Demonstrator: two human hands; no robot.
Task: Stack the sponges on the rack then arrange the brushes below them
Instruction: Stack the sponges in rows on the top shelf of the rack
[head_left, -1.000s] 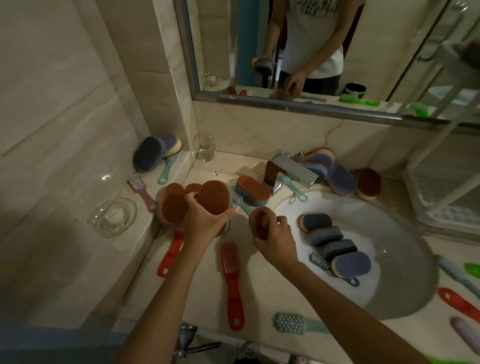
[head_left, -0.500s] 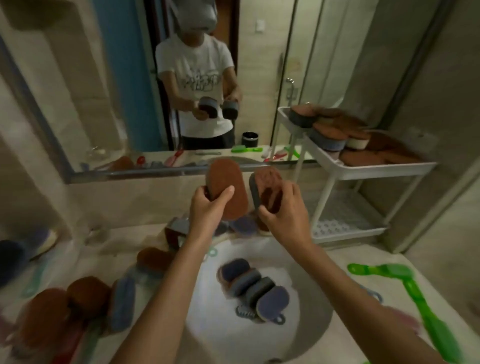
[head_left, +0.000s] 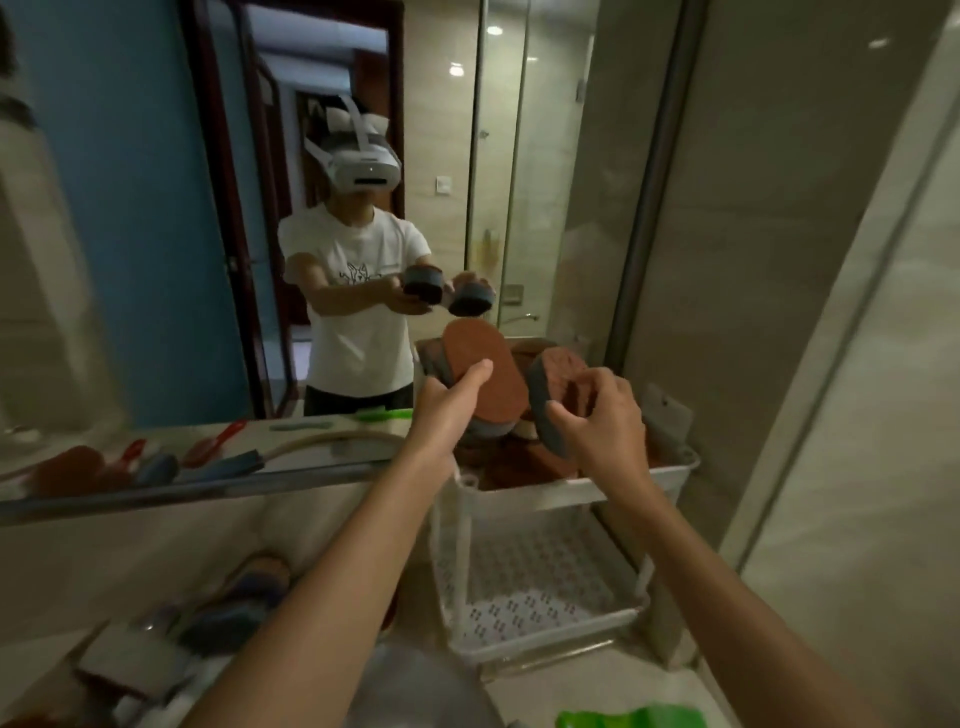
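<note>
Head camera: the left hand (head_left: 448, 410) grasps a brown sponge (head_left: 485, 371) and the right hand (head_left: 605, 418) grasps a second sponge (head_left: 556, 384), both above the sponge pile (head_left: 519, 465) on the top tier of the white rack (head_left: 597, 486).

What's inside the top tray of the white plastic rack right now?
Several brown-topped oval sponges lie piled in the white plastic rack's top tray. The left hand, gripping a brown-faced sponge, and the right hand, gripping a grey-sided sponge, cover much of the pile, hiding the count.
</note>
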